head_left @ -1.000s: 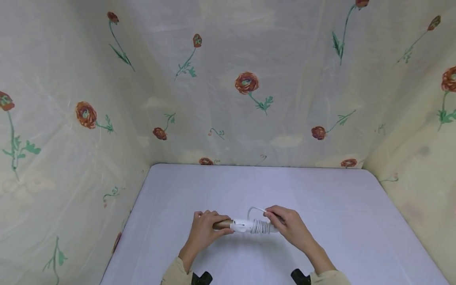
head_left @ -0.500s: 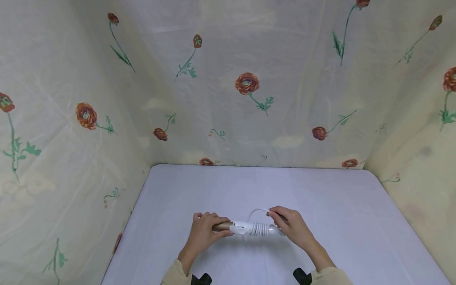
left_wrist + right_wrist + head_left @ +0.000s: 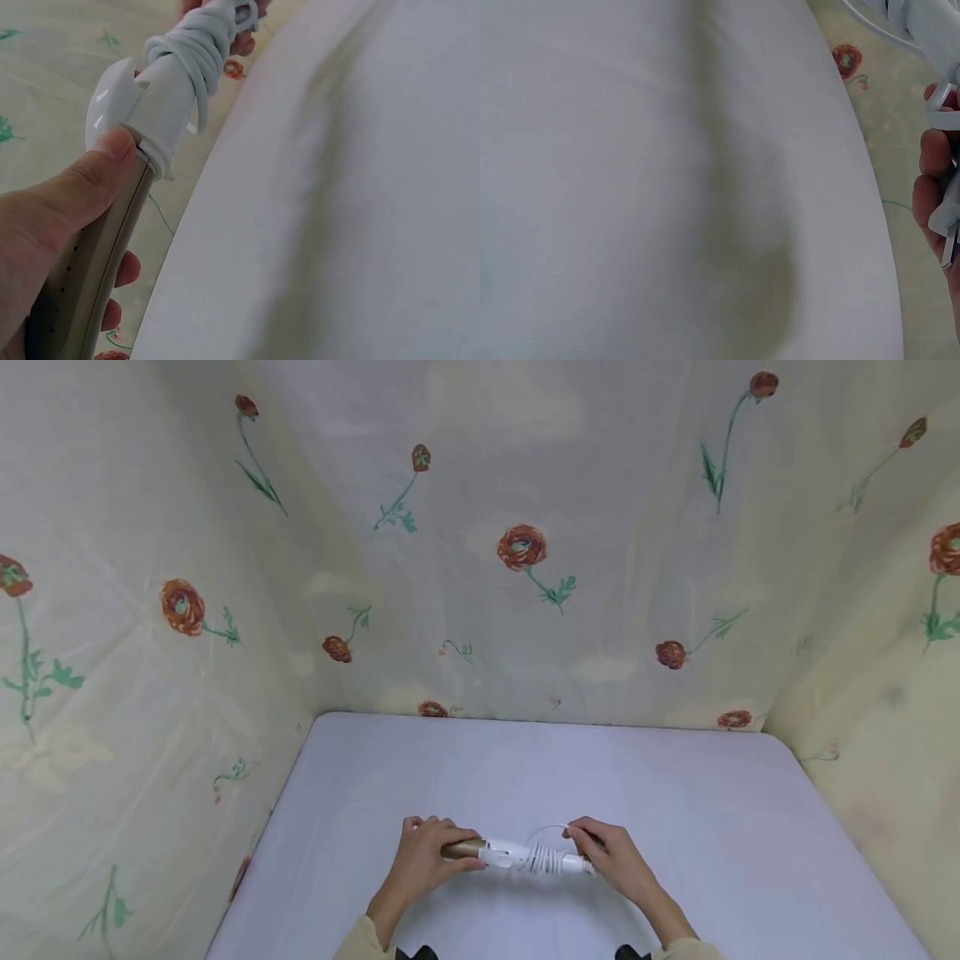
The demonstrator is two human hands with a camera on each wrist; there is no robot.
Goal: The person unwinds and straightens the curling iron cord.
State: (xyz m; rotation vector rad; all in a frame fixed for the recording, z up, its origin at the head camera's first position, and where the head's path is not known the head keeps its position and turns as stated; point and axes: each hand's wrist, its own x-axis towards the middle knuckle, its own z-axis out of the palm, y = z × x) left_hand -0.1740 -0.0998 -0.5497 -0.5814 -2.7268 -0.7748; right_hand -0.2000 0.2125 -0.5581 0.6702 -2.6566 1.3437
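A hair curling iron with a white handle (image 3: 504,854) and a brownish-gold barrel (image 3: 109,240) is held level above the table. My left hand (image 3: 431,858) grips the barrel, thumb along the top beside the white lever (image 3: 109,101) and fingers underneath. Several turns of white cord (image 3: 196,52) wrap the handle, and a loose loop arches up from them. At the handle's far end my right hand (image 3: 609,858) pinches that cord between thumb and fingers. In the right wrist view a white plug (image 3: 946,214) lies against the right hand's palm; most of that hand is cut off there.
The white table (image 3: 390,768) has rounded far corners. Flower-printed curtains (image 3: 450,610) hang close around its back and sides. Dark camera mounts (image 3: 626,952) sit at both wrists.
The cord turns on the handle look looser and more spread out. Both hands and the curling iron appear lower in the head view, which has itself tilted slightly.
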